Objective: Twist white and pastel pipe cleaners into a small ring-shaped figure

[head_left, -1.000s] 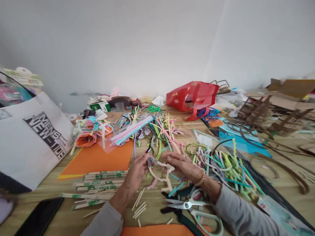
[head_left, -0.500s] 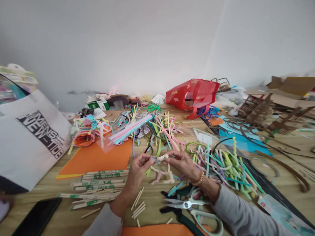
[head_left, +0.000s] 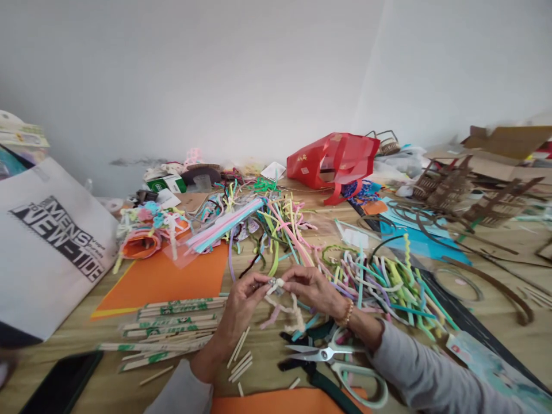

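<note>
Near the middle of the table, my left hand (head_left: 246,300) pinches the grey and white end of a small fuzzy piece. The fingertips of my right hand (head_left: 307,287) are closed on the same piece from the other side, close to the left fingertips. From it hangs a bent pink and cream fuzzy stem (head_left: 296,315), below and between the hands. White-handled scissors (head_left: 330,352) lie partly open under my right wrist, on top of dark green-handled pliers (head_left: 317,376). Short wooden sticks (head_left: 240,368) rest beside my left forearm.
Wrapped chopsticks (head_left: 176,316) and an orange sheet (head_left: 172,279) lie left, by a white bag (head_left: 52,247) and a black phone (head_left: 64,382). Colourful fuzzy stems (head_left: 397,287) pile up right and centre. Behind stands a red bag (head_left: 332,161); small woven baskets (head_left: 448,190) sit farther right.
My fingertips have come closer together, and the small piece between them has turned. The hanging pink and cream stem has shifted slightly downward. The whole view has moved a little.
</note>
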